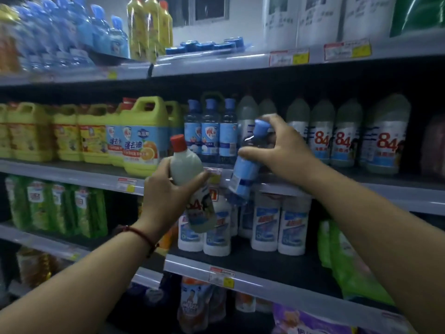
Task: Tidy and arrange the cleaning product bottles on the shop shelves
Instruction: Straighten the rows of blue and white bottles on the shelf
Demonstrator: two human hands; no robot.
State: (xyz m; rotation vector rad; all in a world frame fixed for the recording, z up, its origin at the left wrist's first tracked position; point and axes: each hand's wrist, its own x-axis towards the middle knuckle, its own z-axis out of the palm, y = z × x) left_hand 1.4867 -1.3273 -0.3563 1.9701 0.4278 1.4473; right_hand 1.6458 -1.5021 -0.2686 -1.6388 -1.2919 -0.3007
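Observation:
My left hand [168,189] grips a pale bottle with a red cap and an "84" label [186,167], held upright in front of the middle shelf edge. My right hand [279,150] holds a clear bottle with a blue cap and blue label [245,165], tilted, its cap pointing up towards the middle shelf. Behind them on that shelf stand three matching blue-capped bottles [210,131] and a row of grey "84" bottles [344,136].
Yellow-green detergent jugs [142,138] fill the middle shelf's left. White bottles [277,225] stand on the shelf below, green pouches [60,206] to their left. The top shelf [216,62] carries blue and yellow bottles. Price tags line the shelf edges.

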